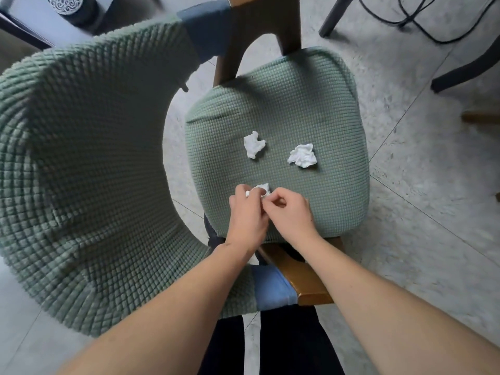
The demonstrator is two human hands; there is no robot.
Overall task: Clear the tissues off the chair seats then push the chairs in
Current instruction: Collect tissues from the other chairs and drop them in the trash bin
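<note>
Head view of a green waffle-knit padded chair seat (284, 109). The left hand (247, 215) and right hand (290, 212) meet near the seat's near edge, fingers curled, pinching a small crumpled white tissue (262, 188) that shows just beyond the fingertips. Two further crumpled white tissues lie apart farther in: the left tissue (253, 144) and the right tissue (302, 156). The curved green backrest (81, 171) bounds the seat's left side; pale speckled floor tile (422, 185) lies open to the right.
</note>
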